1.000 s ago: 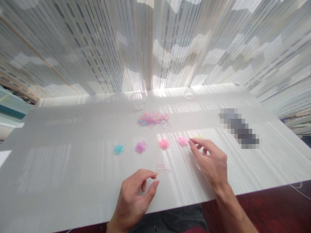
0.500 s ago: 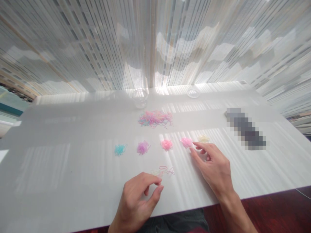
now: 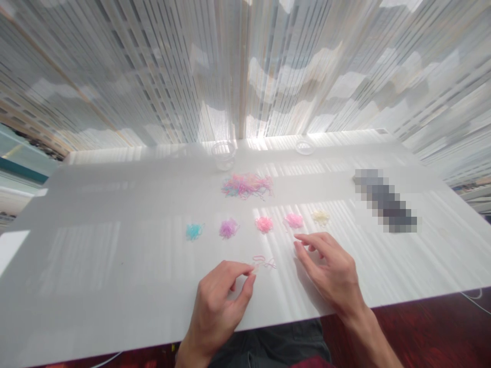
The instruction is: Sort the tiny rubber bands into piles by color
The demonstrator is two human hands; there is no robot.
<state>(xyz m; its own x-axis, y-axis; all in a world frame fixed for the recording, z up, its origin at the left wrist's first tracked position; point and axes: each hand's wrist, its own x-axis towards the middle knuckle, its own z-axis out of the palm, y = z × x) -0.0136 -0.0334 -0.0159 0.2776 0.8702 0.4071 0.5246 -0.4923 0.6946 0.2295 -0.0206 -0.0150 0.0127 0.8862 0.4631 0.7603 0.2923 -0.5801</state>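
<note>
White table — left fingers barely parted, beside bands.

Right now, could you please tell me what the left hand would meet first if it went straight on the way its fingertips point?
The left hand would most likely meet the loose pastel rubber bands just ahead; depth is unclear, so it may be touching them or might pass above.
</note>
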